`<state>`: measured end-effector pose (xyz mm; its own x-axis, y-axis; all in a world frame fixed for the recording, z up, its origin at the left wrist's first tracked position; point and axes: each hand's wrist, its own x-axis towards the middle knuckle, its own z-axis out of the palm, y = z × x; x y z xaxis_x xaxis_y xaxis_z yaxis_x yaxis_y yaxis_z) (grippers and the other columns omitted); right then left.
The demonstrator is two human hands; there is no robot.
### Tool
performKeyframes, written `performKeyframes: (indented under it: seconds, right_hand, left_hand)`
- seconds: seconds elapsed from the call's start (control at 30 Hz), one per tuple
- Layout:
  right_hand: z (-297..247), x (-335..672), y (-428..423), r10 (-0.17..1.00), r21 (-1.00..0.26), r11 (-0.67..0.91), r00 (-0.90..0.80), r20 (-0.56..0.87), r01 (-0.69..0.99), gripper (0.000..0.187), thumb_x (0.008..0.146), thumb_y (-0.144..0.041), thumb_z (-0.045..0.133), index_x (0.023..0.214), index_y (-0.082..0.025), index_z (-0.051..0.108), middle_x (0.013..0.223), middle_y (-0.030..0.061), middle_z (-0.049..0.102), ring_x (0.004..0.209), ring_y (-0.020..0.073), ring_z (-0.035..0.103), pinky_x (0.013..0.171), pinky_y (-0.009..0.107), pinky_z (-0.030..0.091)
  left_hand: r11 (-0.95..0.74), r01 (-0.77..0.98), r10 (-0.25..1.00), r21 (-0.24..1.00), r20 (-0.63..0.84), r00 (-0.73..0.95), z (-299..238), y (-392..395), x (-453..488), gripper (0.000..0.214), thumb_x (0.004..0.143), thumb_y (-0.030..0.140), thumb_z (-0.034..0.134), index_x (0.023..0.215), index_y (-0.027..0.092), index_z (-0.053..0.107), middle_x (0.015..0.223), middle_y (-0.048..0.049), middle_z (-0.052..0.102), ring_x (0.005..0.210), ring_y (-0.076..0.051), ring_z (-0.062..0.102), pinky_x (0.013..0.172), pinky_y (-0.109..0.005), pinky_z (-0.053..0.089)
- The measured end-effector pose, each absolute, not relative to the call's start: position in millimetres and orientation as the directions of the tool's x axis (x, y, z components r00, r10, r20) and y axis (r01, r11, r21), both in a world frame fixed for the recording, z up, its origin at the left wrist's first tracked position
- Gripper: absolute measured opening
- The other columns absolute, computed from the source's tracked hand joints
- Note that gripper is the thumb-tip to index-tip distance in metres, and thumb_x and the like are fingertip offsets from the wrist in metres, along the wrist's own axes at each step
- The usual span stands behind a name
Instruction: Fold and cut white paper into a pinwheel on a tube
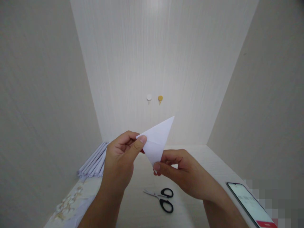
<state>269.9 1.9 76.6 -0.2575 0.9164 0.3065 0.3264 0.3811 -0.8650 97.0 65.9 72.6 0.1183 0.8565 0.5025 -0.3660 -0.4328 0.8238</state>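
The folded white paper triangle (pixel 158 136) is held up above the tabletop (pixel 135 202), its sharp tip pointing up and right, its long axis slanting that way from the bottom corner. Left hand (pixel 120 163) and right hand (pixel 186 172) both pinch it, thumbs on the near face — left at the left corner, right at the bottom. Black-handled scissors (pixel 157 196) lie below, blades leftward; farther off, two wall hooks, white (pixel 149 98) and yellow (pixel 160 98).

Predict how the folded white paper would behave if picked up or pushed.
The folded paper is probably stiff: its far tip sticks out unsupported without drooping. It's likely light, being thin paper. Laid down, its flat shape suggests sliding rather than rolling.
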Motion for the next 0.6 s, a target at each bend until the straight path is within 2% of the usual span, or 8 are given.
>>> performKeyframes:
  seconds: [0.13, 0.27, 0.5, 0.6]
  right_hand:
    - [77.1, 268.5, 4.0, 0.909, -0.889, 0.401, -0.22, 0.355, 0.22, 0.025, 0.092, -0.043, 0.066, 0.085, -0.019, 0.071, 0.078, 0.0021, 0.066, 0.072, 0.016, 0.057, 0.063, 0.027, 0.045]
    - [76.1, 268.3, 6.8, 0.907, -0.908, 0.405, -0.175, 0.384, 0.107, 0.025, 0.093, -0.043, 0.065, 0.091, -0.019, 0.072, 0.082, 0.0038, 0.068, 0.077, 0.018, 0.061, 0.069, 0.03, 0.049]
    - [72.8, 269.9, 7.6, 0.911, -0.892, 0.413, -0.106, 0.399, 0.185, 0.027, 0.093, -0.043, 0.066, 0.085, -0.018, 0.074, 0.081, 0.0045, 0.071, 0.076, 0.0182, 0.063, 0.072, 0.032, 0.05]
    - [73.3, 269.7, 7.5, 0.913, -0.901, 0.405, -0.123, 0.389, 0.155, 0.027, 0.093, -0.043, 0.066, 0.085, -0.018, 0.073, 0.083, 0.0047, 0.072, 0.077, 0.0183, 0.064, 0.071, 0.032, 0.051]
  left_hand:
    - [-0.431, -0.355, 0.859, 0.829, 0.498, 0.12, 74.3, 64.4, 97.7, 0.012, 0.082, 0.027, 0.076, 0.078, 0.018, 0.07, 0.07, 0.0007, 0.067, 0.066, -0.012, 0.059, 0.065, -0.023, 0.048]
    - [-0.422, -0.35, 0.858, 0.836, 0.493, 0.143, 75.4, 63.5, 98.3, 0.014, 0.081, 0.028, 0.077, 0.075, 0.018, 0.07, 0.068, 0.0007, 0.066, 0.066, -0.012, 0.059, 0.064, -0.023, 0.048]
    - [-0.406, -0.35, 0.858, 0.844, 0.484, 0.173, 75.3, 63.6, 98.6, 0.017, 0.082, 0.03, 0.077, 0.074, 0.017, 0.069, 0.066, 0.0014, 0.065, 0.064, -0.011, 0.057, 0.062, -0.022, 0.047]
    - [-0.411, -0.346, 0.857, 0.844, 0.487, 0.17, 74.3, 64.5, 98.0, 0.016, 0.082, 0.03, 0.077, 0.074, 0.018, 0.07, 0.066, 0.0011, 0.065, 0.064, -0.012, 0.058, 0.062, -0.023, 0.047]
